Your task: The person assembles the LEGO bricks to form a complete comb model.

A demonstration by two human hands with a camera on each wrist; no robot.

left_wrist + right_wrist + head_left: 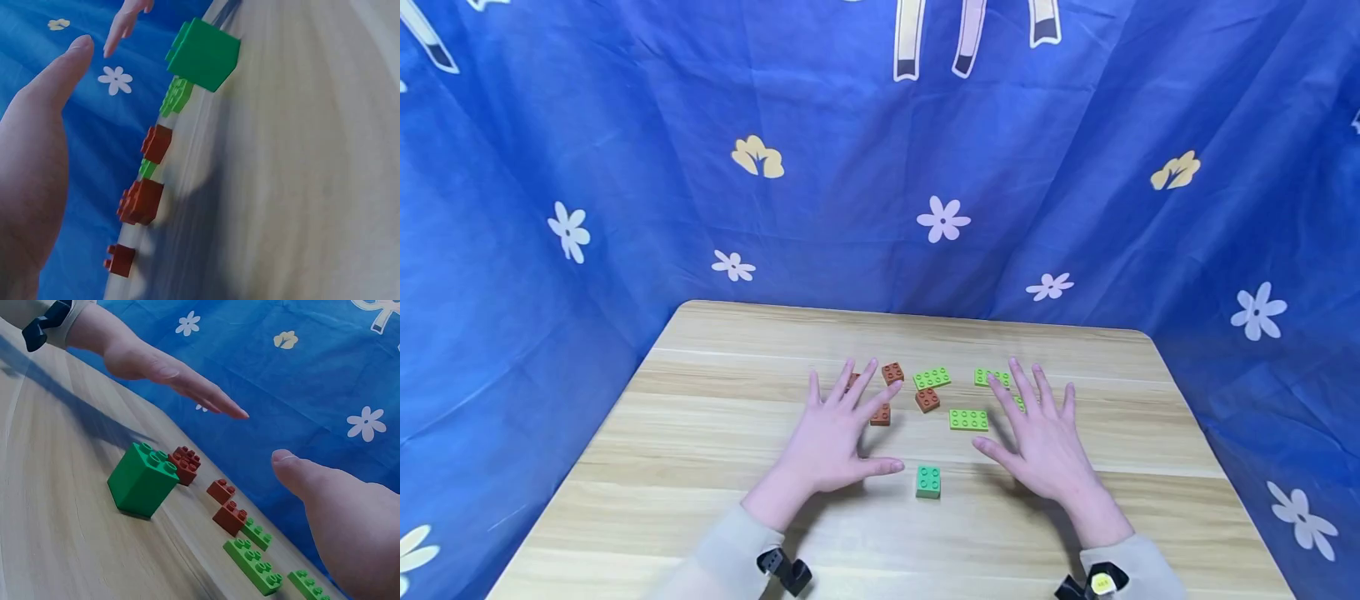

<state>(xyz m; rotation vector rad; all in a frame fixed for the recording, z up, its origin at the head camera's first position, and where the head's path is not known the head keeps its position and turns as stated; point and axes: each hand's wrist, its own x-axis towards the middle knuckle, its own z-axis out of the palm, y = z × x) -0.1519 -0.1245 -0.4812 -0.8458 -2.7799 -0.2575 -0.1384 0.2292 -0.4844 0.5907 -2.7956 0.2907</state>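
We're seeing both forearms getting cut off at the bottom edge of the head view, so only the sleeve cuffs and wrist straps are showing. Nearest to us, the dark green brick (928, 482) is sitting on the wooden table (700, 467), between the two thumbs and touching neither.

The left hand (827, 437) is hovering palm-down with its fingers spread wide apart and straight, gripping nothing. It's covering part of the brown bricks (881, 414); one is only peeking out behind a fingertip, so we're not sure how many are lying under there. The right hand (1043, 442) is doing the same, fingers fanned apart, nothing in its grasp, and it's hiding part of a light green plate at its fingertips.

Further out, the flat light green plates (968, 419) are lying loose past the brown ones, near each other but apart.

The left wrist view is looking blurry and tilted, so we're not getting much detail from it. Behind everything, the blue flowered cloth (880, 167) is hanging around the table.
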